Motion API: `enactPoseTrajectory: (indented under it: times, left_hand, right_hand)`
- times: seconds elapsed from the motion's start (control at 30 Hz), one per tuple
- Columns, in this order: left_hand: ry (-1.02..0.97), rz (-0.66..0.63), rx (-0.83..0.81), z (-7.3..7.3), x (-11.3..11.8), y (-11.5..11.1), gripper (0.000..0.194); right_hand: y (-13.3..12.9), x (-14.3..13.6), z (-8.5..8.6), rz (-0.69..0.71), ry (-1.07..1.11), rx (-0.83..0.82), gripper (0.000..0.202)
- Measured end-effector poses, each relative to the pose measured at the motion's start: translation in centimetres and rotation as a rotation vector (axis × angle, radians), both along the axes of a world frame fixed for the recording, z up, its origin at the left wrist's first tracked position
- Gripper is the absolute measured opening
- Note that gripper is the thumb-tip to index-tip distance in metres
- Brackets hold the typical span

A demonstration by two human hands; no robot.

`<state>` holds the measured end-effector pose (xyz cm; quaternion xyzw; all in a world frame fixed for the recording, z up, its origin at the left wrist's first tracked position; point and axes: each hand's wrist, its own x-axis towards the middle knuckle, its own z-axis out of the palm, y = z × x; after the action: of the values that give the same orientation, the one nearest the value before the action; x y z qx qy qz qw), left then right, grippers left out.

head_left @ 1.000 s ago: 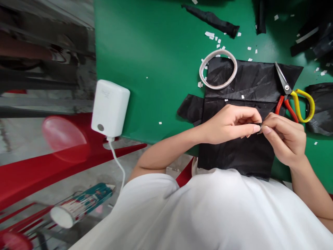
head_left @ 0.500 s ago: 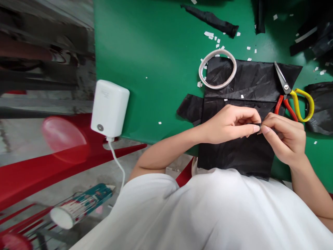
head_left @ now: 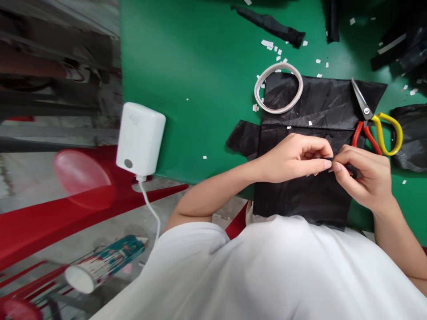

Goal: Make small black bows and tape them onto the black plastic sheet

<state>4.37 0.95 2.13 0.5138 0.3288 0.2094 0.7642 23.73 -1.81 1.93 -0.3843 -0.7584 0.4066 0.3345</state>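
Observation:
Fingertip to fingertip, my left hand [head_left: 302, 158] and my right hand [head_left: 365, 173] pinch a small dark piece between them, mostly hidden by the fingers. Its kind I cannot make out. Both hands are closed, held above a black fabric sheet [head_left: 280, 195] that reaches from the table to my lap. On the sheet's far part lies a roll of white tape [head_left: 260, 100]. Scissors [head_left: 366, 111] with one red and one yellow handle rest partly on the sheet, just beyond my right hand.
White paper bits [head_left: 267, 43] are scattered over the green table [head_left: 187, 66]. A rolled black fabric strip [head_left: 270, 24] lies at the back, with more black fabric [head_left: 412, 138] on the right. A white power bank [head_left: 140, 138] with a cable sits at the left edge, above a red chair [head_left: 83, 195].
My right hand has shifted very slightly, and a bit of dark material now shows between its fingers. Everything else keeps its place.

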Motion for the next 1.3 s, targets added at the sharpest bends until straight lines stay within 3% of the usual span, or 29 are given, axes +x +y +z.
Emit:
enactPoseTrajectory:
  times: [0.27,0.67,0.97,1.3]
  left_hand:
    - [0.025,-0.001,0.0,0.06,0.14,-0.03,0.014]
    - [-0.04,0.01,0.001,-0.29,0.18,-0.1,0.013]
    - [-0.056,-0.003,-0.056,-0.02,0.01,-0.04,0.015]
    - [-0.031,-0.012,-0.031,-0.06,-0.05,0.02,0.015]
  right_hand:
    - [0.1,-0.28,0.25,-0.032,-0.035,0.045,0.016]
    - [-0.44,-0.43,-0.01,-0.125,-0.009,-0.04,0.017]
    - [-0.3,-0.07,0.07,-0.022,0.055,-0.074,0.015]
    - [-0.23,-0.08,0.09,-0.025,0.023,-0.04,0.016]
